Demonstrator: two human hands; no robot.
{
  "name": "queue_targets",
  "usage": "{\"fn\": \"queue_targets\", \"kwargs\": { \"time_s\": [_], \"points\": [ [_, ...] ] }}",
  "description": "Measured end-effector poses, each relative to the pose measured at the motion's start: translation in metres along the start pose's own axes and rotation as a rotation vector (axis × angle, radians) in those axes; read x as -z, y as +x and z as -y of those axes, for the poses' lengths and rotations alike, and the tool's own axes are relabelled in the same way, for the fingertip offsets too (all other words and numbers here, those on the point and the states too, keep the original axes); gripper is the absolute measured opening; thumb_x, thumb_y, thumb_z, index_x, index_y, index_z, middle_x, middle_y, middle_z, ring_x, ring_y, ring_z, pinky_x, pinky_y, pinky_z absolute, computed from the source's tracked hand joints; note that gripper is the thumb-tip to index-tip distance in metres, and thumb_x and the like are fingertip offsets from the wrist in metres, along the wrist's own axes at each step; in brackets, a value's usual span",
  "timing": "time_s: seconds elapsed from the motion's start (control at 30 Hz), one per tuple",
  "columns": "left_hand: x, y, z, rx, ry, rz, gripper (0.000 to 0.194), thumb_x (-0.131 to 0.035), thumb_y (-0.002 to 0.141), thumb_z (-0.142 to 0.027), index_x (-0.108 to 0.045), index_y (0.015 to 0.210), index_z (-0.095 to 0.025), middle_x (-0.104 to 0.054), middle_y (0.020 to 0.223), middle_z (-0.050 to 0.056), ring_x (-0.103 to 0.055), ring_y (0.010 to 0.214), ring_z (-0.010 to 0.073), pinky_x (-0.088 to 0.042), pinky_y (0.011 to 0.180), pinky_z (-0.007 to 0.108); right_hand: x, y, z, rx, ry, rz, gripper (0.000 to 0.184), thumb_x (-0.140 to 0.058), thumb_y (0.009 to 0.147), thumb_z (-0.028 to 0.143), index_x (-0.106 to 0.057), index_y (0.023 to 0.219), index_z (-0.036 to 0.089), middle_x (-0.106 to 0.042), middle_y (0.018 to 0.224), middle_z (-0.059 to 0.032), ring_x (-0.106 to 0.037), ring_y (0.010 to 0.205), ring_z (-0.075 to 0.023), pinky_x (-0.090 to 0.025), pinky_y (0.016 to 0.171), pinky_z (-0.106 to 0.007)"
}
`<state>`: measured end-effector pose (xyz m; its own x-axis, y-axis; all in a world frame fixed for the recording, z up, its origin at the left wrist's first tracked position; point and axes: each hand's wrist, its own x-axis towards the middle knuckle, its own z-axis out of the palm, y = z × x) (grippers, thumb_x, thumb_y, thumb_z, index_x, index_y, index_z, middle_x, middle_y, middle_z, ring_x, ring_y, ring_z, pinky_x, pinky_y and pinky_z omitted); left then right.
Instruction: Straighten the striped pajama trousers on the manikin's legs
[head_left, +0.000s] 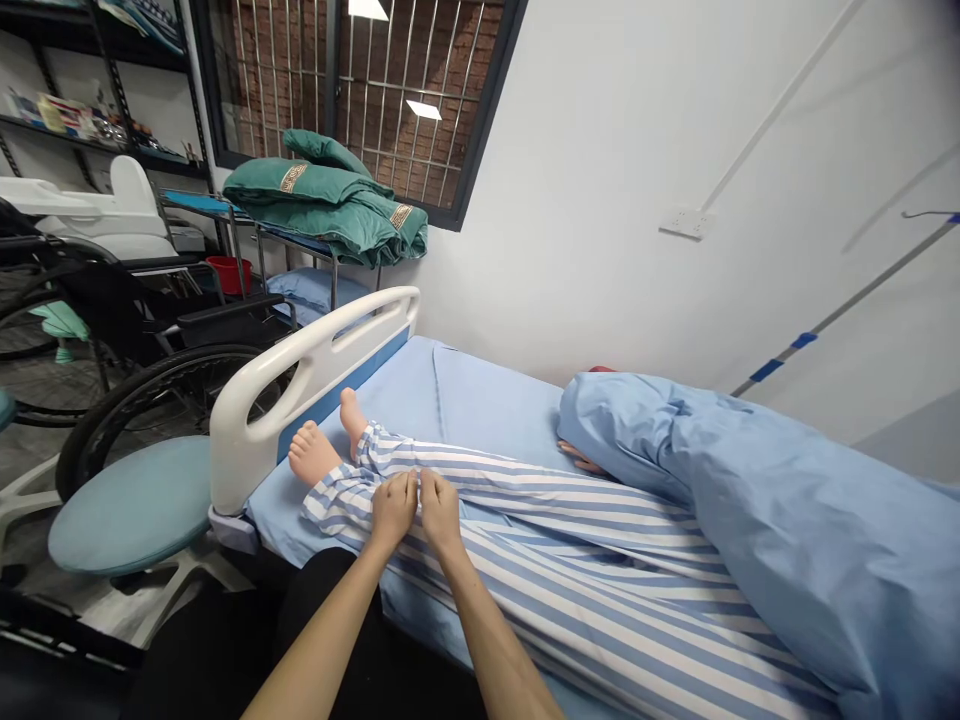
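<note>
My left hand (394, 508) and my right hand (440, 508) are closed into fists, side by side with the thumb sides almost touching. Nothing shows in either fist. Both are above the lower leg of a figure in blue-and-white striped trousers (517, 482); whether they touch the cloth I cannot tell. Two bare feet, a nearer foot (312, 452) and a farther foot (352, 420), stick out of the cuffs, toes up. A light blue quilt (772, 500) covers the upper part of the figure, and a hand (581, 458) peeks out from under its edge.
A white bed end board (322, 345) stands beyond the feet on the blue-sheeted bed (480, 385). To the left are a round stool (135, 505) and a wheelchair (172, 340). Folded green quilts (330, 200) lie on a rack under the barred window.
</note>
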<state>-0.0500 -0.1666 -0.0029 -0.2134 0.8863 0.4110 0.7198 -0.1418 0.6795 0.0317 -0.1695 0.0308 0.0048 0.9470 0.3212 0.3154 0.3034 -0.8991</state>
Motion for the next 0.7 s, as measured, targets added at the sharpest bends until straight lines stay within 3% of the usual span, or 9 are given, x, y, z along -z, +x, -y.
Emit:
{"fn": "queue_targets", "kwargs": {
  "time_s": [0.2,0.37,0.47,0.7],
  "points": [
    [0.002,0.005,-0.003,0.105,-0.039,0.040,0.043,-0.028,0.086,-0.038,-0.056,0.059,-0.018,-0.060,0.061,0.004,-0.050,0.059,0.0123,-0.029,0.058,0.024,0.003,-0.006,-0.019,0.026,-0.123,-0.050,0.040,-0.035,0.085,0.039,-0.049,0.055,0.016,-0.047,0.050,0.0019,-0.039,0.050,-0.0105,-0.025,0.050,-0.023],
    [-0.004,0.023,-0.017,0.211,-0.337,0.120,0.047,-0.029,0.083,-0.045,-0.042,0.048,-0.017,-0.043,0.046,-0.002,-0.040,0.049,0.0096,-0.026,0.051,0.022,0.003,-0.005,-0.027,-0.016,-0.074,-0.067,0.042,-0.033,0.086,0.039,-0.052,0.058,0.016,-0.052,0.055,-0.0002,-0.042,0.054,-0.0118,-0.027,0.051,-0.022],
    [-0.013,0.021,-0.028,0.243,-0.469,0.107,0.046,-0.028,0.083,-0.046,-0.039,0.050,-0.018,-0.040,0.046,-0.003,-0.038,0.048,0.0090,-0.028,0.050,0.022,0.005,-0.004,-0.027,-0.066,0.017,-0.102,0.043,-0.032,0.086,0.041,-0.051,0.057,0.015,-0.051,0.054,-0.0005,-0.041,0.053,-0.0115,-0.029,0.051,-0.022],
    [-0.018,0.001,-0.032,0.128,-0.185,0.093,0.041,-0.026,0.087,-0.038,-0.051,0.061,-0.018,-0.057,0.059,0.004,-0.049,0.057,0.0126,-0.033,0.061,0.024,0.008,0.000,-0.024,-0.129,0.130,-0.132,0.042,-0.036,0.082,0.045,-0.050,0.055,0.015,-0.052,0.052,-0.0006,-0.042,0.051,-0.0114,-0.032,0.048,-0.022]
  ]
}}
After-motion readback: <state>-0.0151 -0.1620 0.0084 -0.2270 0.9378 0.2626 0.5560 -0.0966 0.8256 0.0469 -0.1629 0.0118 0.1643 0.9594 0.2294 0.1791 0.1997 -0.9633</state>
